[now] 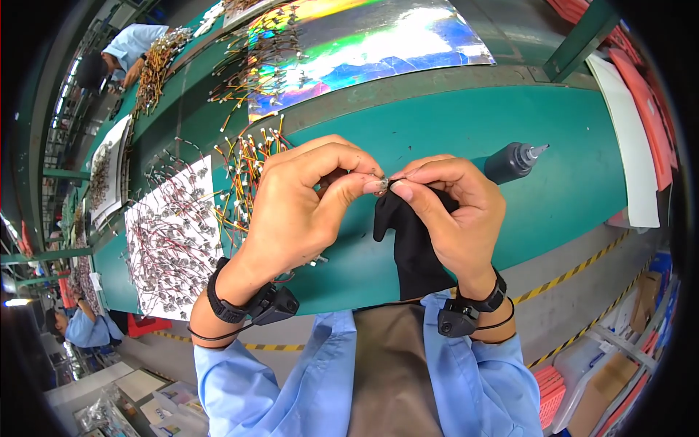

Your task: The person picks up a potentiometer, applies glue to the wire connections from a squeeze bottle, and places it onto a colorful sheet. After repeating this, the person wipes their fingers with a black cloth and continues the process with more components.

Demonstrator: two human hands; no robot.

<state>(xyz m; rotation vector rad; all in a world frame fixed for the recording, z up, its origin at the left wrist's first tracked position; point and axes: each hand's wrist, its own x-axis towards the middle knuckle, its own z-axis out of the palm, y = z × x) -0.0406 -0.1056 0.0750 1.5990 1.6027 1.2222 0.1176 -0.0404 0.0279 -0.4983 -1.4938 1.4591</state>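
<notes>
My left hand (302, 197) is closed in a pinch. At its fingertips sits a small shiny part (380, 186), mostly covered by thumb and forefinger, so its kind is unclear. My right hand (460, 211) pinches a black cloth (419, 255) by its upper edge, and the rest drapes down to the table's near edge. Both sets of fingertips meet almost tip to tip, with the cloth against the small part. To the right of my right hand stands a dark squeeze bottle (508, 164) with a pointed nozzle, tilted in view.
On the green table (568, 175), a white sheet (164, 240) at the left carries many small wired parts. Beside it lies a pile of orange, red and black wire leads (240, 171). Beyond the table's rail is a shiny iridescent sheet (371, 47). Two people work at the left.
</notes>
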